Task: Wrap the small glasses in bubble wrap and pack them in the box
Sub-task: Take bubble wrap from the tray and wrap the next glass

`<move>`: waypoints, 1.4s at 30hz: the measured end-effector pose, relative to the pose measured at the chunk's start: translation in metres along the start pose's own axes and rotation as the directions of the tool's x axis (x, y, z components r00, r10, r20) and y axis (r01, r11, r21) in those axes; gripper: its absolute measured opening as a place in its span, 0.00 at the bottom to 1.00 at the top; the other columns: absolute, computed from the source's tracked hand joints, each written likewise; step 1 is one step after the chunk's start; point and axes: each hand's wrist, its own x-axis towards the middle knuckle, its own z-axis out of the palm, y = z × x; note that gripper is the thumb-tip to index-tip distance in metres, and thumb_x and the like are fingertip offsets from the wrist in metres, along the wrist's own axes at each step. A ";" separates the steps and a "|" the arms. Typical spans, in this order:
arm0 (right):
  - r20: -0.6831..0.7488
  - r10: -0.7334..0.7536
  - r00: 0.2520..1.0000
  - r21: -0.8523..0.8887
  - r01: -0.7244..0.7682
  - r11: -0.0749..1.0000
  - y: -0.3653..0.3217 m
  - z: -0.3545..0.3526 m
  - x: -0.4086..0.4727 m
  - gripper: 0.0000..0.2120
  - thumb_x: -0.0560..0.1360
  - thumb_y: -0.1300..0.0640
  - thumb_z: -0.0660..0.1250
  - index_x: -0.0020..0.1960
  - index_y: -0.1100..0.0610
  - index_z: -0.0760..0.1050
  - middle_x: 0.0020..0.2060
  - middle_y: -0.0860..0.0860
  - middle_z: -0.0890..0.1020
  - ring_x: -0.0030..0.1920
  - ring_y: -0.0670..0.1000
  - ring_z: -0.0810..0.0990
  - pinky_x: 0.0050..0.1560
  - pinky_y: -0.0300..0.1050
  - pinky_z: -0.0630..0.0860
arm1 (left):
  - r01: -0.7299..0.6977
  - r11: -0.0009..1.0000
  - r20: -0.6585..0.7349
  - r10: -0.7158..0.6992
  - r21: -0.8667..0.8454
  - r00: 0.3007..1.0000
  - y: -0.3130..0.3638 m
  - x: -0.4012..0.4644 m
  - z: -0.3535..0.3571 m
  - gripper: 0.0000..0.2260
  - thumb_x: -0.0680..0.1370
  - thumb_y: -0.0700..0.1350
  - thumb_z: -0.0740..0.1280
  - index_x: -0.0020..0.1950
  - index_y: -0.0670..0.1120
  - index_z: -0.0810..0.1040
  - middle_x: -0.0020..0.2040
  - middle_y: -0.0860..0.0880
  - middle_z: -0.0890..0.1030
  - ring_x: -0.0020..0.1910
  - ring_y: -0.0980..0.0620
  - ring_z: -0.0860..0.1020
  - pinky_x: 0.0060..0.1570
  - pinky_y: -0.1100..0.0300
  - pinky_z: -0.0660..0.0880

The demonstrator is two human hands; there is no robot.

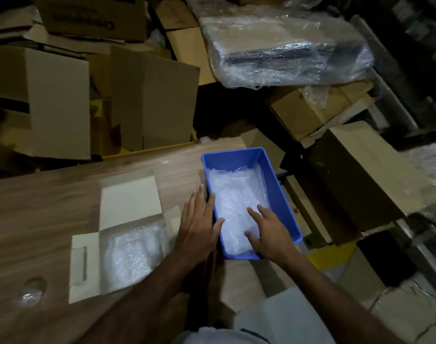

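Stacked cardboard cartons and a film-wrapped bundle (283,50) all around, dim light, wood-grain bench (43,214) in front.

At 9 o'clock on the bench: small glass (33,291), bare, upright as far as can be told, well apart from both hands. Just right of it, white box (127,234) with flaps open, long axis running 12 to 6, a pad of bubble wrap (132,254) already lining its near half.

Centre: left hand (199,227), fingers spread and flat, grip holding nothing, fingertips touching the left wall of the blue tray (281,194).

Right of centre: tray's long axis from about 11 to 5 o'clock, filled with bubble wrap sheets (234,194). Right hand (269,232) inside the tray's near end, fingers splayed and pressing down on the sheets, grip not yet closed on any of them.

Likely step: drawing a sheet out of the tray. Sheets directly under the right hand, so right hand nearer; left hand placed to steady the tray. Glass to be wrapped far off toward 9 o'clock, nearer the left hand. Box between glass and tray.
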 end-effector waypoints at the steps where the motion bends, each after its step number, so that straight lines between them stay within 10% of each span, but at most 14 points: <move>1: 0.110 0.004 0.994 -0.020 -0.002 1.000 0.009 -0.001 0.005 0.39 0.76 0.42 0.70 0.81 0.49 0.57 0.81 0.56 0.59 0.79 0.57 0.59 0.75 0.51 0.64 | 0.003 1.000 0.028 -0.003 -0.005 1.000 0.005 0.005 0.006 0.29 0.81 0.55 0.60 0.77 0.39 0.68 0.78 0.34 0.63 0.76 0.34 0.66 0.74 0.42 0.64; 6: 0.393 -0.040 0.919 -0.145 0.105 0.984 0.027 0.007 0.042 0.51 0.68 0.43 0.78 0.82 0.49 0.53 0.81 0.62 0.51 0.79 0.61 0.59 0.74 0.52 0.64 | 0.059 0.997 0.157 -0.067 0.052 0.985 0.016 0.018 0.030 0.29 0.78 0.54 0.57 0.76 0.40 0.70 0.79 0.34 0.61 0.75 0.33 0.66 0.70 0.39 0.69; 10: 0.435 -0.132 0.891 -0.257 0.263 0.930 0.028 0.022 0.063 0.40 0.72 0.48 0.75 0.79 0.45 0.60 0.78 0.61 0.56 0.73 0.62 0.66 0.67 0.57 0.73 | 0.105 0.993 0.166 -0.113 0.053 0.980 0.018 0.019 0.033 0.30 0.79 0.51 0.56 0.81 0.43 0.60 0.82 0.38 0.49 0.81 0.37 0.54 0.76 0.43 0.55; 17: 0.286 -0.328 0.900 -0.149 0.380 0.913 0.032 0.030 0.078 0.10 0.79 0.55 0.64 0.56 0.54 0.82 0.58 0.54 0.72 0.53 0.60 0.78 0.46 0.55 0.79 | 0.140 0.989 0.169 -0.147 0.055 0.975 0.023 0.020 0.035 0.31 0.80 0.48 0.55 0.83 0.44 0.53 0.83 0.40 0.44 0.82 0.40 0.46 0.77 0.49 0.45; 37: -0.343 -0.320 0.883 0.159 0.390 0.907 0.060 0.007 0.049 0.08 0.78 0.53 0.67 0.55 0.51 0.83 0.62 0.50 0.83 0.59 0.52 0.82 0.48 0.48 0.82 | 0.123 0.992 0.235 -0.122 0.012 0.964 0.027 0.026 0.020 0.44 0.77 0.48 0.68 0.83 0.55 0.40 0.78 0.50 0.26 0.78 0.49 0.29 0.76 0.54 0.34; 42: -0.418 -0.304 0.856 0.174 0.404 0.898 0.058 -0.001 0.044 0.07 0.78 0.55 0.68 0.54 0.51 0.83 0.62 0.48 0.83 0.60 0.50 0.81 0.54 0.45 0.80 | 0.008 0.996 0.318 -0.036 0.088 0.947 0.040 0.051 0.021 0.45 0.72 0.53 0.77 0.82 0.59 0.53 0.82 0.50 0.36 0.80 0.47 0.35 0.74 0.51 0.35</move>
